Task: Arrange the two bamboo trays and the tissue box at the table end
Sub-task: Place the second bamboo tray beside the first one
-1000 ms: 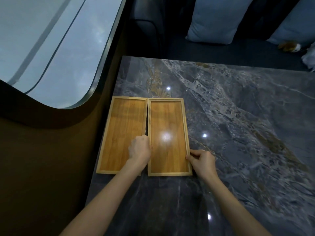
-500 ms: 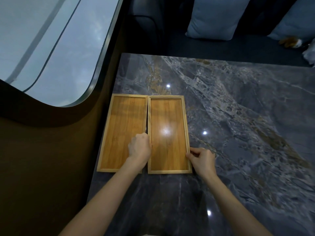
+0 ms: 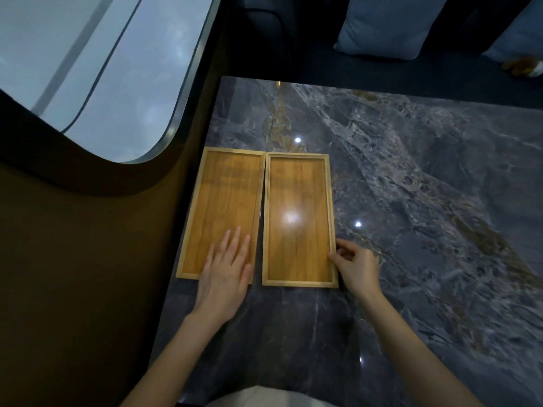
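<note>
Two shallow bamboo trays lie side by side on the dark marble table, at its left end. The left tray sits along the table's left edge. The right tray touches it at the far corners, with a thin gap widening toward me. My left hand lies flat, fingers spread, on the near part of the left tray. My right hand pinches the right rim of the right tray near its front corner. No tissue box is in view.
A brown wall panel with a rounded window runs along the table's left edge. Beyond the far edge is a dark seat with a blue cushion and a small brown and white object.
My left hand has let go of the rims between the trays and moved left, now flat on the left tray. A thin gap has opened between the trays at the near end.
</note>
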`<state>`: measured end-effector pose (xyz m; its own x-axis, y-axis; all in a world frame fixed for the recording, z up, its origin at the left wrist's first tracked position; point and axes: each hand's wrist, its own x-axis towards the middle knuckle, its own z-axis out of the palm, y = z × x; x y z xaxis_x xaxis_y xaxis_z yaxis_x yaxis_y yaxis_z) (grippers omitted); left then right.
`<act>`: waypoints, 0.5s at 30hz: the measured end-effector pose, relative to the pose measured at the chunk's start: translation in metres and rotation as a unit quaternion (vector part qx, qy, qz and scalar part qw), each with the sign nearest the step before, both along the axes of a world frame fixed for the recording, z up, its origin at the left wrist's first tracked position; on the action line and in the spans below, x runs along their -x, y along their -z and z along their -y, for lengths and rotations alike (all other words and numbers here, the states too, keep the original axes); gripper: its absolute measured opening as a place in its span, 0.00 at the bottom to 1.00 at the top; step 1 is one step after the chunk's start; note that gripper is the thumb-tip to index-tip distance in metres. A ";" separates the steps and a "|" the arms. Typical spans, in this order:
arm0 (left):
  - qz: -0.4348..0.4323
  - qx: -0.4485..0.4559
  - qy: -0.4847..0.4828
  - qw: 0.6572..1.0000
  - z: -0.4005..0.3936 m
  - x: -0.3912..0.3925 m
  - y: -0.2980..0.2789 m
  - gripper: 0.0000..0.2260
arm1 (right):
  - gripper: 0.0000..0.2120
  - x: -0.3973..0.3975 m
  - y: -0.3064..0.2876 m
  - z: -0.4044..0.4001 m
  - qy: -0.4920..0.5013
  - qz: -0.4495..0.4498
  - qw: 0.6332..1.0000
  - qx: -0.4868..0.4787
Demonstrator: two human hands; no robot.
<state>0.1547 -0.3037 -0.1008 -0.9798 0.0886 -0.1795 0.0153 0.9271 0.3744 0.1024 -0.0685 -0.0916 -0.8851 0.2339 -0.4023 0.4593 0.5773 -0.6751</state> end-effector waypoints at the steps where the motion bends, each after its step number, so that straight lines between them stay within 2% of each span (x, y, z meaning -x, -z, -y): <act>1: 0.021 0.021 0.010 1.000 0.005 -0.006 0.005 0.24 | 0.16 -0.001 0.001 0.000 -0.001 -0.001 1.000 0.002; 4: 0.046 0.050 0.015 0.998 0.012 -0.017 0.017 0.23 | 0.17 -0.003 0.002 0.002 0.002 -0.002 1.000 0.006; 15: 0.055 0.035 0.016 0.998 0.014 -0.019 0.020 0.23 | 0.18 -0.007 0.009 0.009 -0.001 -0.009 1.000 -0.006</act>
<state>0.1735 -0.3176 -0.1206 -0.9507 0.1025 -0.2926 0.0072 0.9508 0.3098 0.1093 -0.0773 -0.1005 -0.8928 0.2369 -0.3832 0.4458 0.5864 -0.6763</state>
